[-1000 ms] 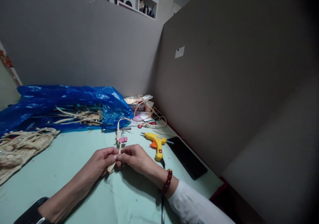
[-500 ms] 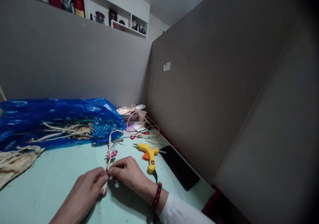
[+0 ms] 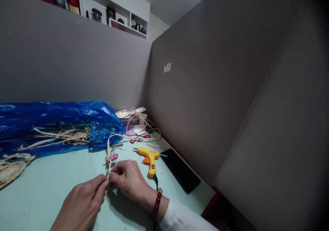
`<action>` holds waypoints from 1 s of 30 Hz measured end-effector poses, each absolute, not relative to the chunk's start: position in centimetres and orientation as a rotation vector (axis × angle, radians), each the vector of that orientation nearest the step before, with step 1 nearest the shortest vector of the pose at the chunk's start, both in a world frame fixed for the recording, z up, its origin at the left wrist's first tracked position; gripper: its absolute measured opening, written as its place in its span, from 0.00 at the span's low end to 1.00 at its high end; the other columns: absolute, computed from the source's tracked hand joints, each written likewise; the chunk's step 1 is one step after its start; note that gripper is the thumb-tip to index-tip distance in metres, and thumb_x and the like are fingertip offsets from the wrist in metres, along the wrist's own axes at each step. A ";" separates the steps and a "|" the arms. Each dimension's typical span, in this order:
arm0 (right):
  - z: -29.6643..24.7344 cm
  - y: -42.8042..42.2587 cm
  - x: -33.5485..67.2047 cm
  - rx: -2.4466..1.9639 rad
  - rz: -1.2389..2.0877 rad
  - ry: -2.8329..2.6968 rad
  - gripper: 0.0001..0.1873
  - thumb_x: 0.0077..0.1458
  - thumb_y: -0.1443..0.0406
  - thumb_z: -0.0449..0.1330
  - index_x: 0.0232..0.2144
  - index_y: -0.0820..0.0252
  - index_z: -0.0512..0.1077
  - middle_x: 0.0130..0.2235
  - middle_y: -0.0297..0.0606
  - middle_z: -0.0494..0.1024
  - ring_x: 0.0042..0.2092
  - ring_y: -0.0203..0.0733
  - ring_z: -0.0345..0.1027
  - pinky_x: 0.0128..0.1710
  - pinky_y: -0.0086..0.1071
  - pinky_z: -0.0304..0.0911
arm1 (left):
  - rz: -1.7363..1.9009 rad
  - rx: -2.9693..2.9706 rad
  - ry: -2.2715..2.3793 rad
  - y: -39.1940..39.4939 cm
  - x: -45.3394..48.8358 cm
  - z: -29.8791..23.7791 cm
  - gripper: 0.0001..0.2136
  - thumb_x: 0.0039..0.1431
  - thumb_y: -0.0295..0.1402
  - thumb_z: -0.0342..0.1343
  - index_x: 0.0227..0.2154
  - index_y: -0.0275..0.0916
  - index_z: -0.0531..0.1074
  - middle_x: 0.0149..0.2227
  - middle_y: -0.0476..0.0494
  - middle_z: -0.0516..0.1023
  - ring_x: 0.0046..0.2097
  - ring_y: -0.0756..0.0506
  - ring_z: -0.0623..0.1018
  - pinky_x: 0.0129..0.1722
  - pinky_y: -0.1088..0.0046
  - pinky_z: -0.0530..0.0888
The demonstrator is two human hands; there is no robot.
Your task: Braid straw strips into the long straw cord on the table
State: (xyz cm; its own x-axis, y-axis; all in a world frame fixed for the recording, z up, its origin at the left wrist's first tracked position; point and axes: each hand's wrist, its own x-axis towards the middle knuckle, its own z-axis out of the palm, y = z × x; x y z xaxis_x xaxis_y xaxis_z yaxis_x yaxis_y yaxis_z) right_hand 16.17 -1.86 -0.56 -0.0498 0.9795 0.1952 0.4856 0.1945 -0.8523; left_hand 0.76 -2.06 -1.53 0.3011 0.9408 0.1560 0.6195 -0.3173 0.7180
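Left hand (image 3: 80, 203) and right hand (image 3: 128, 180) both pinch the straw braid (image 3: 108, 148) at lower centre: likely light, floppy, brittle, so grip below the pink clip (image 3: 112, 157).

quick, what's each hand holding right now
Left hand: closed, pinching the braided straw strip at its lower end.
Right hand: closed, pinching the same strip right beside the left fingertips.
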 end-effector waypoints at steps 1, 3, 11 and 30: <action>-0.8 -1.7 16.2 -1.383 0.815 -1.617 0.07 0.45 0.70 0.58 0.22 0.62 0.76 0.21 0.32 0.72 0.26 0.34 0.62 0.26 0.25 0.53 | 0.745 2.097 1.401 -2.4 1.0 -1.6 0.14 0.58 0.42 0.44 0.23 0.44 0.69 0.25 0.43 0.78 0.30 0.40 0.76 0.33 0.67 0.63; -1.4 -1.4 16.2 -1.311 0.946 -1.514 0.06 0.43 0.70 0.58 0.22 0.64 0.76 0.21 0.32 0.71 0.26 0.34 0.62 0.26 0.25 0.53 | 0.658 2.230 1.412 -3.1 1.4 -1.8 0.16 0.61 0.40 0.40 0.26 0.44 0.70 0.30 0.42 0.80 0.34 0.40 0.78 0.37 0.66 0.65; -0.7 -1.7 16.4 -1.021 1.463 -1.148 0.06 0.40 0.66 0.65 0.21 0.67 0.75 0.22 0.35 0.73 0.22 0.29 0.56 0.24 0.26 0.51 | 0.267 2.515 1.475 -4.1 2.3 -0.8 0.19 0.63 0.27 0.34 0.35 0.40 0.72 0.37 0.37 0.82 0.39 0.37 0.81 0.38 0.63 0.68; -0.7 -1.5 16.8 -1.111 1.471 -1.244 0.18 0.38 0.56 0.69 0.23 0.67 0.74 0.20 0.30 0.67 0.20 0.27 0.50 0.22 0.27 0.41 | 0.726 1.521 1.042 1.1 0.7 -1.4 0.19 0.46 0.49 0.59 0.24 0.35 0.71 0.21 0.52 0.69 0.23 0.52 0.64 0.25 0.75 0.57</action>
